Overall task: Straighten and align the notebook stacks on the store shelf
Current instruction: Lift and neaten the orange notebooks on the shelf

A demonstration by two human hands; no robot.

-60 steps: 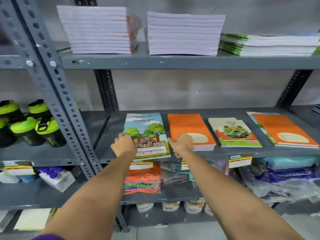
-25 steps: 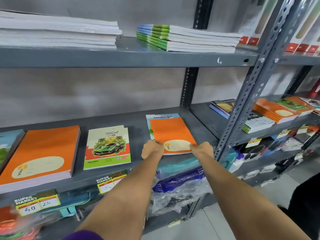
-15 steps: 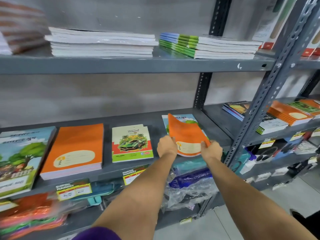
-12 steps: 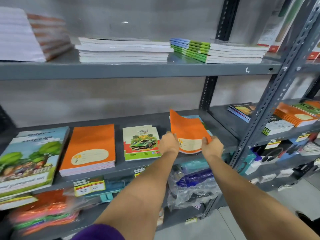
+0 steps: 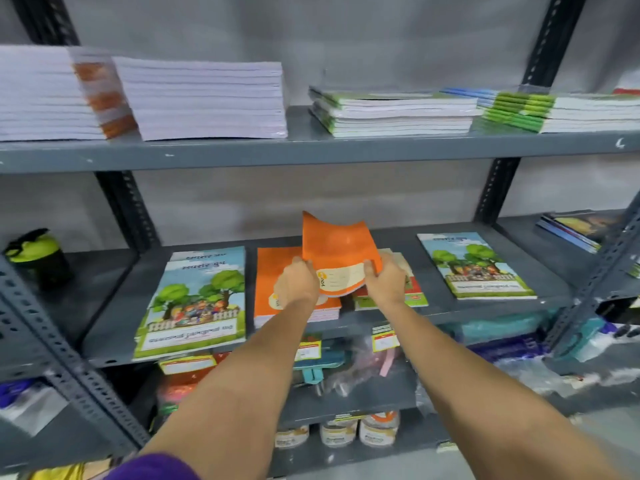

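Note:
An orange notebook (image 5: 337,249) is held up off the middle shelf (image 5: 114,329), tilted and slightly bent. My left hand (image 5: 298,284) grips its lower left corner and my right hand (image 5: 384,282) grips its lower right corner. Below it lies the orange notebook stack (image 5: 273,271), partly hidden by my left hand. The green car-cover notebook (image 5: 412,296) sits just right of that, mostly covered by my right hand. A tree-cover notebook stack (image 5: 197,299) lies at the left and a single tree-cover notebook (image 5: 474,266) at the right.
The top shelf (image 5: 311,150) carries white page stacks (image 5: 204,100) and green-edged notebook stacks (image 5: 391,112). A green-lidded bottle (image 5: 34,258) stands in the left bay. Grey slotted uprights (image 5: 69,358) frame the bay. Bagged goods and jars (image 5: 339,433) fill the lower shelves.
The orange notebook has been lifted from the right-hand pile and carried left, over the orange stack. Both hands moved left with it, and the view swung left.

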